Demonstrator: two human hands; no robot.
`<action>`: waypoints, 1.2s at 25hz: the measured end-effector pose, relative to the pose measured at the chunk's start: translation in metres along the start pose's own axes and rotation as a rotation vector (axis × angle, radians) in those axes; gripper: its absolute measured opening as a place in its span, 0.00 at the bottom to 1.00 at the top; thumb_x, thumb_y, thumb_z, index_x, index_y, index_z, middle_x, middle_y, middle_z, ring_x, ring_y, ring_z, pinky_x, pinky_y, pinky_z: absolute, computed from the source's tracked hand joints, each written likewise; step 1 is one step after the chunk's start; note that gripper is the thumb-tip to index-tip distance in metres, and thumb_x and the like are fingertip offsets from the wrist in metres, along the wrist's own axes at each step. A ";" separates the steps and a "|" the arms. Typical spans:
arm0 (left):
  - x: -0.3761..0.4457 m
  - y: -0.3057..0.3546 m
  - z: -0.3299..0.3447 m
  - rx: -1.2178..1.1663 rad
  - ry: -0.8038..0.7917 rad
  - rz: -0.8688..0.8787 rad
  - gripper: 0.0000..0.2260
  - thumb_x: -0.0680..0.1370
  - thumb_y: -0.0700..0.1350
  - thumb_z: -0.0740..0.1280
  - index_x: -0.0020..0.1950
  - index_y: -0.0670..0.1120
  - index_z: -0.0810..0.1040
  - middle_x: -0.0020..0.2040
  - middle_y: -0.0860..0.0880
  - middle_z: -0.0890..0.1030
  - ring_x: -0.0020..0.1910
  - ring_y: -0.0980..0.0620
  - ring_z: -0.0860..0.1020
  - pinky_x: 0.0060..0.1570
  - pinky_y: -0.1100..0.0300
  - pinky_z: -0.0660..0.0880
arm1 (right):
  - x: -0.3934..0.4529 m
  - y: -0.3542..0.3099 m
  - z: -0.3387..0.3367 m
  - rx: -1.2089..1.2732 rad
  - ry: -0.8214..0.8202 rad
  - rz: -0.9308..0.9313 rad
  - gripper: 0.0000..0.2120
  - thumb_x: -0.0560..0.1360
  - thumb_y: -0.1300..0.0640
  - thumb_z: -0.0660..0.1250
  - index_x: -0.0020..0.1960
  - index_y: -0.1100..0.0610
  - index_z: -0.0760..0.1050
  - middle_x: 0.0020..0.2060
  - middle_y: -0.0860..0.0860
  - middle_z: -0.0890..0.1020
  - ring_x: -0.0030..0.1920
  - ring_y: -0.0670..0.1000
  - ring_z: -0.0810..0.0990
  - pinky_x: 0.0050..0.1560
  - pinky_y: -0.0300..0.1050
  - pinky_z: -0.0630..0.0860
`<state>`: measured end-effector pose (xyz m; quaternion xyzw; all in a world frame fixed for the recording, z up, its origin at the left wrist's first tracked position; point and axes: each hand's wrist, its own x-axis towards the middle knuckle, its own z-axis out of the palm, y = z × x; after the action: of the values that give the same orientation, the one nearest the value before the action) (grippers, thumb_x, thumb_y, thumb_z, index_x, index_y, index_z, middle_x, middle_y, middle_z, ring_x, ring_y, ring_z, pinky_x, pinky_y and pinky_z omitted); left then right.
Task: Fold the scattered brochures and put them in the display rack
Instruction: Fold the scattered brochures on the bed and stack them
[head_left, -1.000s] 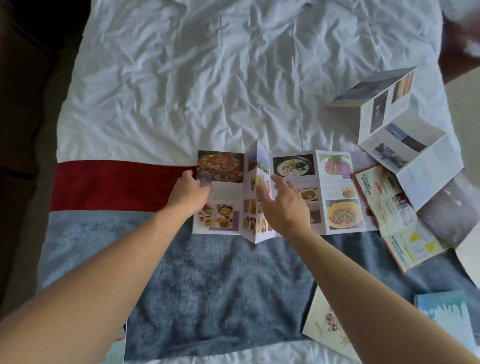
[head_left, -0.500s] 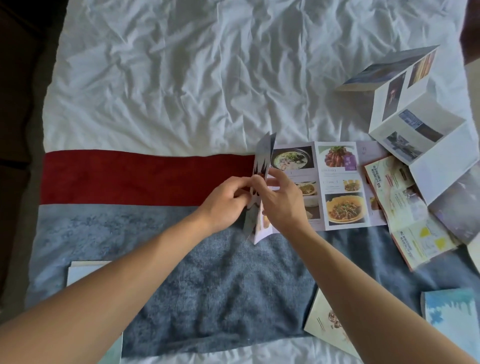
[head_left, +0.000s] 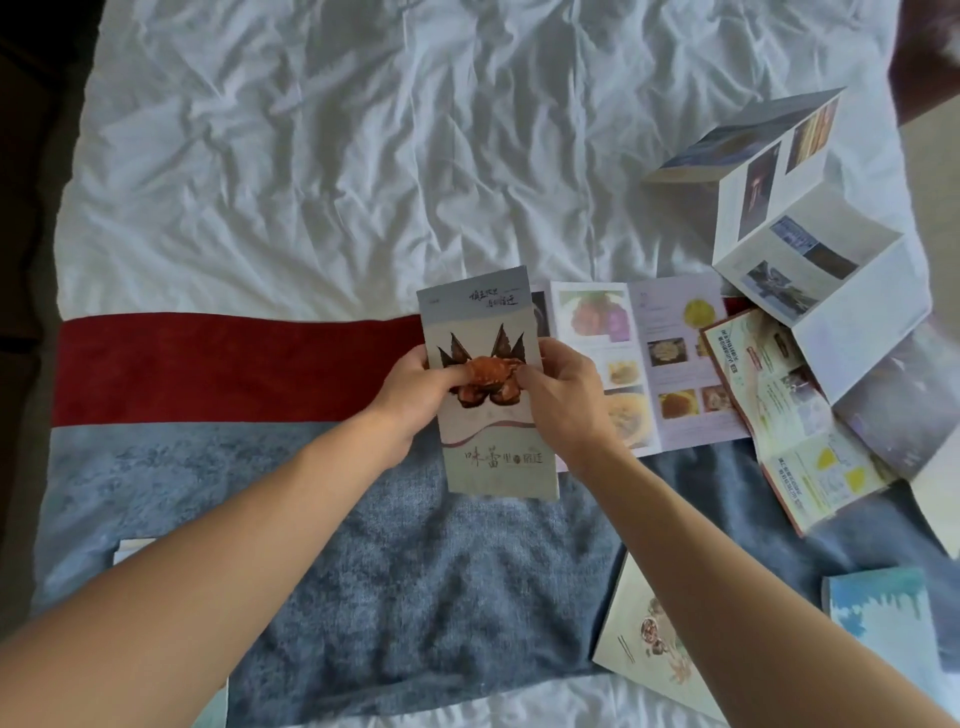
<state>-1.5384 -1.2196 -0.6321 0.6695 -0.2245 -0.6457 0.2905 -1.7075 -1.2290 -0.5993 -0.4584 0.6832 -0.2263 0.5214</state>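
Folded over since a moment ago, the left panels now show a crab cover on top. Nearest me, more brochures (head_left: 657, 644) lie loose on the grey blanket (head_left: 415, 597). Mid-bed, the left hand (head_left: 415, 395) and right hand (head_left: 566, 400) pinch the food brochure (head_left: 493, 462) by its edges, right panels unfolded. Next, I think, those panels fold under. Beyond, another brochure (head_left: 810, 249) sprawls open; no rack visible.

Between our hands we see a grey brochure cover (head_left: 488, 415) with brown crab picture, above a blue towel (head_left: 415, 582) and beside a red band (head_left: 234, 364).
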 end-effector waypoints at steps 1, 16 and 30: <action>0.001 0.001 -0.001 -0.013 0.025 -0.005 0.11 0.72 0.41 0.74 0.54 0.48 0.80 0.45 0.53 0.86 0.45 0.54 0.84 0.38 0.63 0.77 | 0.001 0.001 -0.002 -0.029 0.020 -0.015 0.05 0.73 0.60 0.65 0.45 0.53 0.79 0.37 0.46 0.85 0.40 0.54 0.83 0.39 0.50 0.81; 0.011 0.007 -0.029 -0.073 0.086 -0.007 0.19 0.70 0.33 0.60 0.54 0.50 0.81 0.50 0.47 0.86 0.51 0.45 0.82 0.51 0.50 0.78 | 0.022 0.038 -0.016 -0.415 0.188 0.146 0.41 0.75 0.35 0.63 0.79 0.56 0.56 0.77 0.58 0.62 0.74 0.60 0.63 0.73 0.59 0.61; 0.008 0.007 -0.022 0.215 0.228 0.016 0.16 0.72 0.46 0.74 0.56 0.50 0.72 0.49 0.55 0.79 0.47 0.59 0.77 0.39 0.63 0.69 | 0.010 0.016 0.016 0.366 -0.109 0.242 0.12 0.73 0.47 0.68 0.49 0.54 0.84 0.44 0.55 0.87 0.43 0.54 0.86 0.44 0.52 0.81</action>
<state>-1.5153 -1.2279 -0.6338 0.7640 -0.2632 -0.5352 0.2462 -1.6990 -1.2270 -0.6226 -0.2823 0.6516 -0.2571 0.6554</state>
